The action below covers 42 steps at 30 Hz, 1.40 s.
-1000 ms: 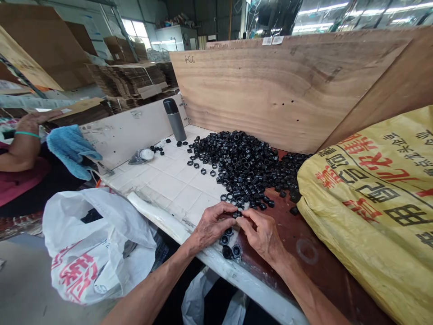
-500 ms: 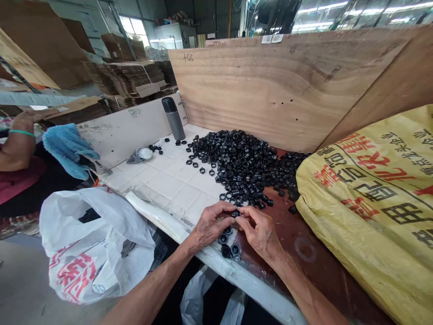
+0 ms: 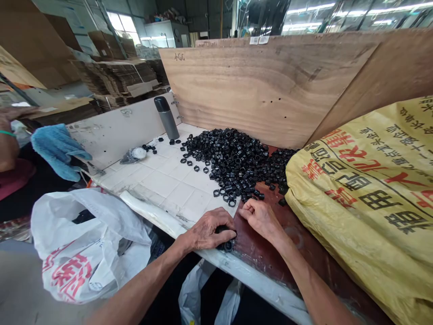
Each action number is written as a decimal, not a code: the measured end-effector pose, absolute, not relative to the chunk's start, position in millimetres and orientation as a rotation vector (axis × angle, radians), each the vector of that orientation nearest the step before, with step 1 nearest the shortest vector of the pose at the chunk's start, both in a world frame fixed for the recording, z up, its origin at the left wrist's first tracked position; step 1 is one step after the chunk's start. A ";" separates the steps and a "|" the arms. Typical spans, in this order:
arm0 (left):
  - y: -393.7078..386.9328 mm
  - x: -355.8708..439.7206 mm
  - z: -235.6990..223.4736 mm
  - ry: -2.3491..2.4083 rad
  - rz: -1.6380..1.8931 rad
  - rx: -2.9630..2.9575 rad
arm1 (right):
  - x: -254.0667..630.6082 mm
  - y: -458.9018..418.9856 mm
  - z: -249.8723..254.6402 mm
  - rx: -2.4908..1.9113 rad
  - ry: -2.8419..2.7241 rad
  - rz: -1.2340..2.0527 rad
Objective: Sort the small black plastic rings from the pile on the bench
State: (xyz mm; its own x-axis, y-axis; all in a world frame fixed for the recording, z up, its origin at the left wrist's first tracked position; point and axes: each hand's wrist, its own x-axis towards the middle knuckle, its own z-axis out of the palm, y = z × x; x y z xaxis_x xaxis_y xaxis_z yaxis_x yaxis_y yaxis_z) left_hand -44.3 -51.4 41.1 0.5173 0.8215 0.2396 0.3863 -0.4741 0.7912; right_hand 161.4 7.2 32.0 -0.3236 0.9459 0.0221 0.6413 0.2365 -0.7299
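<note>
My left hand [image 3: 211,229] is curled over small black plastic fittings by the table's front edge, its thumb and fingers closed round them. One round black fitting [image 3: 228,246] shows below the thumb; the others are mostly covered. To the right, my right hand [image 3: 262,217] hovers over the red-brown surface with fingers bent together, and whatever is between the fingertips is hidden. Just beyond it lie loose black plastic rings [image 3: 232,203], at the near end of a large heap of black rings [image 3: 230,155].
A yellow woven sack [image 3: 355,198] fills the right side. Wooden boards [image 3: 257,85] wall the back. A grey flask [image 3: 168,122] and a small clear bag [image 3: 130,156] stand farther left. A white plastic bag [image 3: 91,253] hangs by the front edge. Another person's arm [image 3: 7,149] is at far left.
My hands were together on one small black fitting; they have parted. My left hand has come down over the fittings near the edge, and my right has moved slightly away toward the rings.
</note>
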 end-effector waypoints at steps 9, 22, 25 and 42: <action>-26.3 -26.5 10.6 1.518 1.044 1.847 | 170.4 16.2 20.2 -1.588 -2.109 0.512; -30.7 -26.1 11.9 1.468 1.026 1.768 | 155.8 9.7 14.9 -1.319 -2.021 0.711; -29.2 -24.4 13.4 1.408 1.115 1.574 | 153.5 9.3 16.3 -1.314 -1.867 1.012; -25.4 -24.9 8.9 1.387 1.023 1.939 | 166.0 18.9 9.3 -1.279 -2.171 0.500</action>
